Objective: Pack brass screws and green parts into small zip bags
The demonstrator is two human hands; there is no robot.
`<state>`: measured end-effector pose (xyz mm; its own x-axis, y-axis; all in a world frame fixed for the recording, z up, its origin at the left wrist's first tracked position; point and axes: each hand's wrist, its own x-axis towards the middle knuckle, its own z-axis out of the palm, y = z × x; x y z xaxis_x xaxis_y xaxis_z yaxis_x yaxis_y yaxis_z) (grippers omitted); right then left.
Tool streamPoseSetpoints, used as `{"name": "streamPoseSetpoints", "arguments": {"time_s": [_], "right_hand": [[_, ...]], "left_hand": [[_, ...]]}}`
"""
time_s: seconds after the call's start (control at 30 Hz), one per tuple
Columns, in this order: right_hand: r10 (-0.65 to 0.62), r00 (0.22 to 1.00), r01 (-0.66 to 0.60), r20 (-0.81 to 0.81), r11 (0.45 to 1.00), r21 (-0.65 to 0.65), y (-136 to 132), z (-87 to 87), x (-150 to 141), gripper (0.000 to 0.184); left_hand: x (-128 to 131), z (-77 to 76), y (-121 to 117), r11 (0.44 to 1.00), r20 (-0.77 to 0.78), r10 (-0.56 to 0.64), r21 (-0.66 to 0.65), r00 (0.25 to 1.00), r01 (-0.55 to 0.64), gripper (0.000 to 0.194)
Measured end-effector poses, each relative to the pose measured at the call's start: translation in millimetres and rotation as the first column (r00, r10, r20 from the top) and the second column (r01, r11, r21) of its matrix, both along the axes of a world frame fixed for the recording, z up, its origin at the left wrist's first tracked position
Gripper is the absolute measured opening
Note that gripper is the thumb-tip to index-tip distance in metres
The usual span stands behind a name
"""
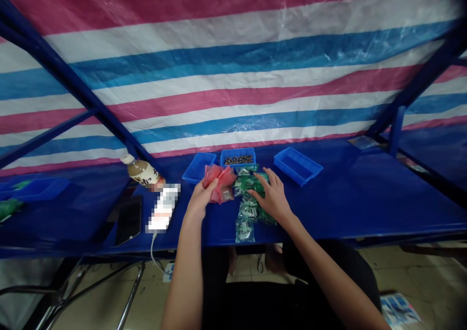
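While a blue metal shelf spreads under both hands, a blue plastic bin of dark screws sits beyond the fingers. Left hand grips a bunch of red plastic packets; right hand lies open, fingers resting on a loose pile of green packets.

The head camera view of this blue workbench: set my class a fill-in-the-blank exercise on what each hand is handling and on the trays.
The left hand holds a bunch of ____ plastic packets. The right hand rests on a pile of ____ packets. Dark metal parts lie in the ____ of the three blue trays.

Missing words: red; green; middle.
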<state>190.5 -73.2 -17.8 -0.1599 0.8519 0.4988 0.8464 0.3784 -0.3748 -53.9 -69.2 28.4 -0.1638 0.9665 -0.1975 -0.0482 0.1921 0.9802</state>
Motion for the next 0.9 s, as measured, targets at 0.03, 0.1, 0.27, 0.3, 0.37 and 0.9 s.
{"name": "streamPoseSetpoints", "arguments": {"time_s": [0.03, 0.1, 0.27, 0.3, 0.37, 0.9], "right_hand": [[-0.029, 1.000, 0.029, -0.003, 0.999, -0.026, 0.2, -2.0, -0.3, 0.061], [-0.079, 0.997, 0.077, -0.013, 0.993, -0.088, 0.8, -6.4, -1.1, 0.070], [-0.071, 0.997, 0.065, -0.030, 0.984, -0.168, 5.1, -14.2, -3.7, 0.074], [-0.059, 0.997, 0.051, -0.046, 0.984, -0.170, 6.5, -14.8, -4.3, 0.071], [-0.044, 0.994, 0.025, -0.101, 0.983, -0.181, 9.6, -15.2, -5.7, 0.062], [0.030, 0.627, -0.273, -0.778, 0.944, -0.183, 8.2, 10.4, -7.1, 0.064]], "left_hand": [[1.0, 1.2, -0.9, 1.000, 0.018, -0.006, -0.019, 1.000, 0.006, 0.051], [5.3, 3.4, -2.8, 0.999, 0.032, -0.012, -0.040, 0.999, 0.014, 0.055], [25.0, -0.7, -4.2, 0.997, -0.058, -0.050, 0.052, 0.997, 0.053, 0.066], [29.6, -3.6, -3.6, 0.993, -0.077, -0.069, 0.090, 0.995, 0.076, 0.070], [39.2, -10.3, -1.9, 0.982, -0.095, -0.102, 0.150, 0.990, 0.116, 0.075], [99.8, -18.4, -6.9, 0.978, 0.266, -0.013, 0.206, 0.964, -0.044, 0.067]]}}
